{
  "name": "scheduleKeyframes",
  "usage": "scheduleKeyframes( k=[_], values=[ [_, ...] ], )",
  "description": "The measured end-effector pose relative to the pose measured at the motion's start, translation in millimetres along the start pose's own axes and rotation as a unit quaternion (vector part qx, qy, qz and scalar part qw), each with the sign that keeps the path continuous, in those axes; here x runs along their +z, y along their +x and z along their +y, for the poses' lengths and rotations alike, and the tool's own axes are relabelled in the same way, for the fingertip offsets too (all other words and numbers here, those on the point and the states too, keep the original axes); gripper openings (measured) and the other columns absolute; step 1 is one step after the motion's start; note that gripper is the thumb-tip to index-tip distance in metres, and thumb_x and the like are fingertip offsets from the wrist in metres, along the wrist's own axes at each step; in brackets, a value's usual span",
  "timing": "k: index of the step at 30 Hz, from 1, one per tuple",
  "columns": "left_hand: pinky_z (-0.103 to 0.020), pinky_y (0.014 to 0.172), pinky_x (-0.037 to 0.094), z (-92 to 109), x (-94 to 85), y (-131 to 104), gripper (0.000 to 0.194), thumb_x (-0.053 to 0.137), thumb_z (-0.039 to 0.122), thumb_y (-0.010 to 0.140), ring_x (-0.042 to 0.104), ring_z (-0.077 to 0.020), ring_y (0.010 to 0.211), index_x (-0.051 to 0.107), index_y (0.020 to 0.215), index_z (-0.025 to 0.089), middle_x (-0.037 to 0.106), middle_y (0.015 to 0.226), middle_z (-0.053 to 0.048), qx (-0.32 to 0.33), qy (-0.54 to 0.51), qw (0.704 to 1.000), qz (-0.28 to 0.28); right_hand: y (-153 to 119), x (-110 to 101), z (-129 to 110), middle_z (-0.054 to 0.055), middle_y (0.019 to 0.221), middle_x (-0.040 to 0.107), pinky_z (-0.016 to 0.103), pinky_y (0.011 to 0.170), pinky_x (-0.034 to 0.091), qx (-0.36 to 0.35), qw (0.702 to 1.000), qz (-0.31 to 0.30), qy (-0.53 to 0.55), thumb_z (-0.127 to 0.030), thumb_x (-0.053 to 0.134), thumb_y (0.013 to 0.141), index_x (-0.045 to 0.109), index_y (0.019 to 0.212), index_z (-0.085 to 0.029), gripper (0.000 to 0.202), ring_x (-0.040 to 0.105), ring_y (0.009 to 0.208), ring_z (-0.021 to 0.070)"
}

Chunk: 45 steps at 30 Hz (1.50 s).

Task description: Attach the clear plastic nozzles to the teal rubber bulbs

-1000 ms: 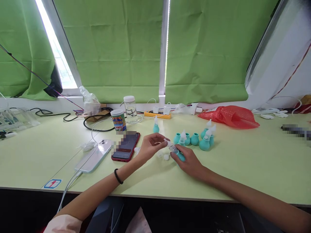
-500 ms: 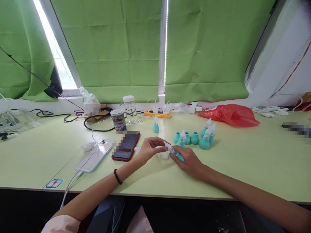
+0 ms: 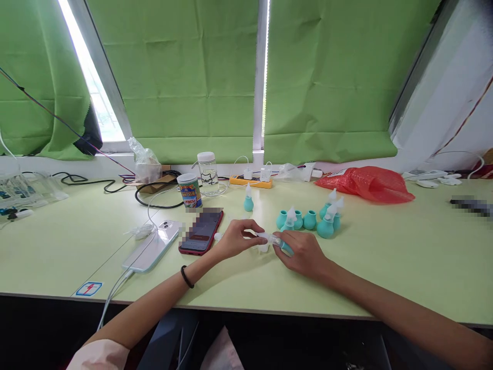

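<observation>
Over the table, my right hand (image 3: 302, 252) is closed around a teal rubber bulb (image 3: 286, 247) whose clear neck points left. My left hand (image 3: 241, 239) pinches the whitish nozzle (image 3: 264, 236) at the end of that neck, so both hands grip one nasal aspirator lying nearly level. White plastic pieces (image 3: 263, 247) lie beneath my fingers, partly hidden. Just beyond my right hand stand open teal bulbs (image 3: 309, 220) without tips and several bulbs with clear nozzles, such as an aspirator (image 3: 325, 226). Another aspirator (image 3: 248, 201) stands upright by itself farther back.
Left of my hands lie a dark-screened phone (image 3: 202, 231) with a red case and a pale phone (image 3: 152, 249) with cables. Behind them are a printed tin (image 3: 189, 191) and a clear jar (image 3: 208, 174). A red plastic bag (image 3: 367, 184) and an orange power strip (image 3: 250, 182) lie at the back.
The nozzle and neck have turned from slanting up-left to nearly level. My left fingers have closed farther over the nozzle. The whole view has shifted slightly.
</observation>
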<state>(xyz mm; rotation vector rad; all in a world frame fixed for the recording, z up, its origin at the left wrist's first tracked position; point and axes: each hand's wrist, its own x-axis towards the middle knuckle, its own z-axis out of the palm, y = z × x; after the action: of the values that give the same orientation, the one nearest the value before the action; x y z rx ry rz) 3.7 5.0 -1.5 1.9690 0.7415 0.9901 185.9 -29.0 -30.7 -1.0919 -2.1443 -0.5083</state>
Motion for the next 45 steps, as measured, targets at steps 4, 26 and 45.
scheduleKeyframes(
  k=[4,26,45],
  values=[
    [-0.031,0.071,0.05,-3.3,-1.6,2.4,0.034,0.069,0.025,0.052,0.059,-0.0186,0.078,0.061,0.081,0.009,0.063,0.084,-0.01,-0.049,-0.079,0.996,-0.009,0.9,-2.0,-1.5,0.002,0.064,0.06,0.024,0.047,0.027,-0.008,0.999,-0.003,-0.038,-0.023,0.046,0.073,0.057,0.087,-0.014,0.02,0.054,0.058,0.0122],
    [-0.019,0.051,0.035,-5.1,-1.5,-5.4,0.026,0.045,0.03,0.078,0.048,-0.009,0.055,0.062,0.081,0.011,0.055,0.062,-0.004,0.181,0.327,0.919,-0.124,-2.7,-0.1,0.3,0.004,0.065,0.058,0.026,0.049,0.025,-0.083,0.991,-0.073,-0.077,-0.021,0.042,0.078,0.055,0.086,-0.012,0.018,0.05,0.057,0.0136],
    [-0.024,0.052,0.037,-13.7,11.3,-15.3,0.024,0.033,0.018,0.083,0.045,-0.0133,0.062,0.052,0.072,0.01,0.051,0.066,-0.006,0.334,0.537,0.764,-0.124,-3.7,-0.6,1.7,0.004,0.063,0.056,0.027,0.049,0.022,-0.146,0.98,-0.129,-0.045,-0.021,0.039,0.08,0.054,0.079,-0.012,0.018,0.047,0.056,0.0137]
  ],
)
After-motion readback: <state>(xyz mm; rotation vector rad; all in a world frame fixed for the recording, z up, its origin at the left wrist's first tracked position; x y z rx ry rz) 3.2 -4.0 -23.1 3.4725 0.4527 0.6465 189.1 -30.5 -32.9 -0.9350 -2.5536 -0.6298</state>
